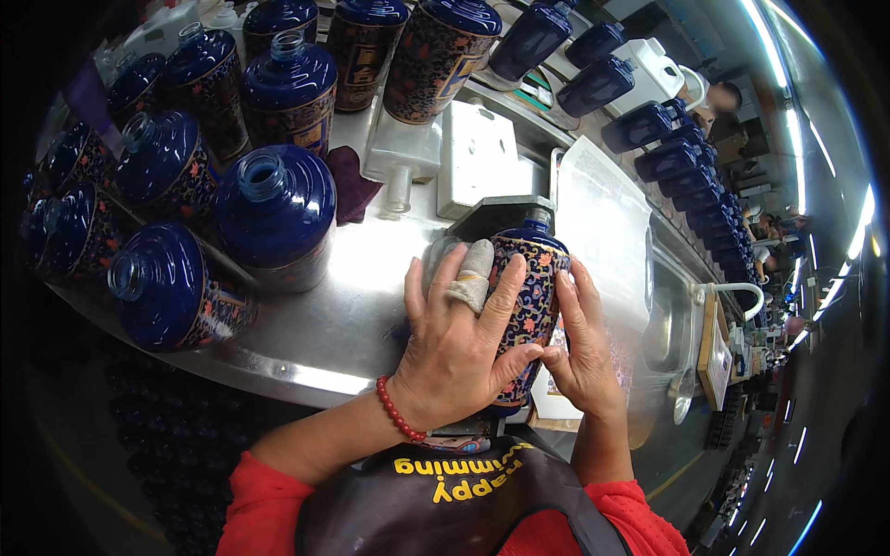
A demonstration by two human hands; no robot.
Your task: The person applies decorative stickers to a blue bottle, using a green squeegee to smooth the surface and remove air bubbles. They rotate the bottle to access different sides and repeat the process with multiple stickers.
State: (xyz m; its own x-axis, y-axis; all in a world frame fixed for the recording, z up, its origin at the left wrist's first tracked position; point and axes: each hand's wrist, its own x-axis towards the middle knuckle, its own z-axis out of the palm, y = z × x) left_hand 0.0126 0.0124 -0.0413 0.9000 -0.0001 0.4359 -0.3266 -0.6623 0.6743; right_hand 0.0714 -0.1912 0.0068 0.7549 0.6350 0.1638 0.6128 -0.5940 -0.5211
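Note:
Between my hands, a dark blue bottle (536,283) with a colourful floral band lies tilted, its neck pointing away from me. My left hand (459,343) rests on its left side with the fingers spread. A grey cloth cover wraps one finger, and red beads circle the wrist. Against the bottle's right side, my right hand (586,357) lies with its fingers stretched out. Both thumbs come close together over the patterned band. Behind the bottle's neck is a dark angular support (491,218); how the bottle rests on it is hidden by my hands.
Several blue patterned bottles (278,208) stand on the metal table (306,324) at the left. A white container (477,153) and dark purple cloth (352,185) lie beyond. To the right are a translucent sheet (603,218), a metal basin (672,306) and a row of plain blue bottles (672,157).

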